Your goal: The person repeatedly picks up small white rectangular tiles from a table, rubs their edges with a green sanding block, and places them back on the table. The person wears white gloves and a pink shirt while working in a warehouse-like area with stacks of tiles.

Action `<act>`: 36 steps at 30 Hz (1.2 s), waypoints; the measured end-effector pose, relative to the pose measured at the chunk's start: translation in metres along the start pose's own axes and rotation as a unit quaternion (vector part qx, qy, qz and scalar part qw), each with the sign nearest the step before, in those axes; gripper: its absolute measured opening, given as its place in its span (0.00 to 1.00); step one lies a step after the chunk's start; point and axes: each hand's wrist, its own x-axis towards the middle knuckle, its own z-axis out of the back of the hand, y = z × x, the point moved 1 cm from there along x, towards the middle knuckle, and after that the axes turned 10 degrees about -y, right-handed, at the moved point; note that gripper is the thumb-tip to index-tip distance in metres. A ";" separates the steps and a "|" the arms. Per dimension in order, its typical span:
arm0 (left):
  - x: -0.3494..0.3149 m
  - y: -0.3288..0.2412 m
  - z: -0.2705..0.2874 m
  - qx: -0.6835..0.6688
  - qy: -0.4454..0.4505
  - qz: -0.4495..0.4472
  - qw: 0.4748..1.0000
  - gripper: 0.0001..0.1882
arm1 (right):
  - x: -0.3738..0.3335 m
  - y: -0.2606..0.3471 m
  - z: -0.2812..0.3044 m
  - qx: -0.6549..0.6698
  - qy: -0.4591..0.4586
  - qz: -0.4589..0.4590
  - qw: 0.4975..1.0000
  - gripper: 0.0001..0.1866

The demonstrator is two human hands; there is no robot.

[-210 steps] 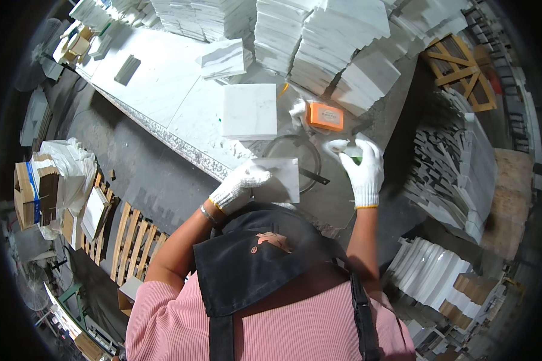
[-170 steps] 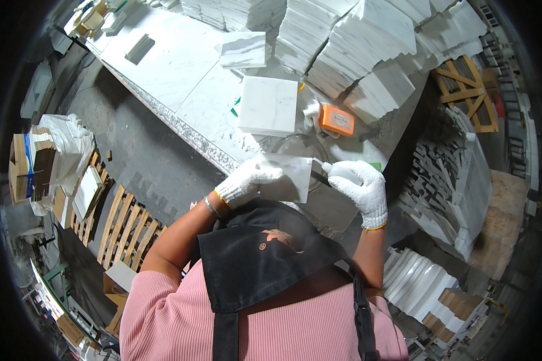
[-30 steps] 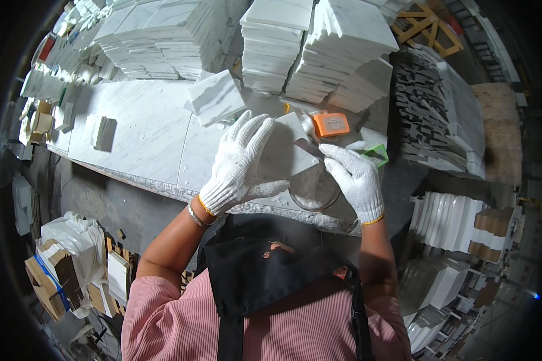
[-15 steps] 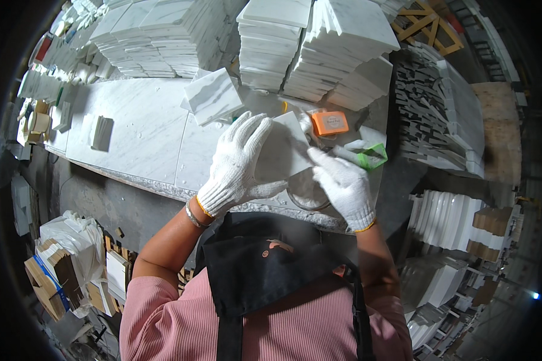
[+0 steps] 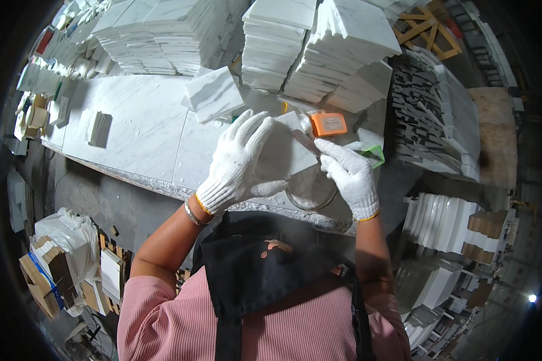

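Observation:
My gloved left hand (image 5: 238, 157) grips a white marble tile (image 5: 283, 150) along its left side, thumb at the near edge and fingers at the far edge. The tile is tilted a little above the bench. At its right edge, my gloved right hand (image 5: 350, 174) pinches a thin, flat, greyish strip (image 5: 307, 143) that looks like a scraper blade or file; its exact kind cannot be made out. The strip's far end touches or overlaps the tile's edge. Just below the tile stands a round, metal-rimmed container (image 5: 312, 195), partly covered by the tile.
An orange box (image 5: 329, 124) and a green-edged piece (image 5: 375, 156) lie beyond my right hand. Another marble tile (image 5: 214, 94) rests on the bench (image 5: 126, 138) behind my left hand. Tall tile stacks (image 5: 277, 51) line the back, and dark-edged piled strips (image 5: 424, 114) stand at right.
My right hand has shifted slightly right and turned, so the strip in its fingers now shows along the tile's right edge. My left hand and the tile have hardly moved.

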 end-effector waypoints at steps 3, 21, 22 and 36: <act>-0.001 0.000 0.000 -0.006 -0.007 -0.003 1.000 0.50 | -0.009 0.002 -0.006 -0.030 0.008 0.040 0.999 0.17; -0.030 0.037 0.052 -0.076 -0.089 0.020 0.993 0.70 | -0.067 0.023 -0.040 -0.003 0.098 0.129 0.987 0.14; -0.035 0.043 0.058 -0.050 -0.109 0.038 0.992 0.67 | -0.067 0.019 -0.042 -0.025 0.093 0.224 0.970 0.15; -0.057 -0.052 0.039 -0.457 0.170 0.270 0.830 0.21 | -0.093 0.047 -0.042 0.085 0.020 0.101 0.991 0.25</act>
